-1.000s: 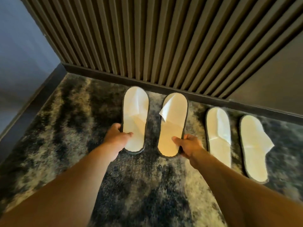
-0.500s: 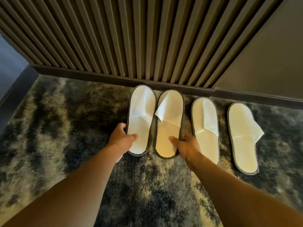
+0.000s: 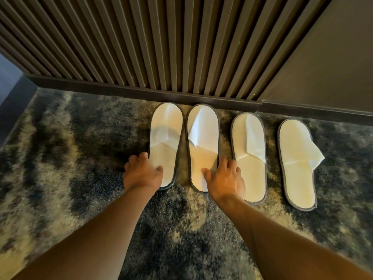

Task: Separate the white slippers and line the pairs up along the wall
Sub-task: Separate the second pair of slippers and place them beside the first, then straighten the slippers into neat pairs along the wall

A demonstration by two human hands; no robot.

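The slatted wall (image 3: 161, 41) fills the top half of the frame, its dark baseboard (image 3: 141, 94) running across the middle, and the mottled carpet (image 3: 60, 158) takes up everything below. You have four white slippers flat on that carpet, toes up against the baseboard, in a row from centre to right of the frame, which reads as the lined-up arrangement the task wants.

The left pair sits close together: the far-left slipper (image 3: 166, 138) and the second slipper (image 3: 202, 142) nearly touch along their inner edges. The third slipper (image 3: 249, 156) and the far-right slipper (image 3: 296, 164) stand further apart, and the far-right one's upper flap sticks out past its sole on the right, so it looks less tidy.

Your left hand (image 3: 142, 172) rests at the heel of the far-left slipper, thumb on the insole and fingers curled loosely at the outer rim, more steadying than gripping. Your right hand (image 3: 225, 178) lies spread and flat over the heel of the second slipper, clasping nothing, likely to nudge it square.

Both heels are partly covered by your hands, so you cannot judge whether they are level. The carpet at the lower edges is blurred.
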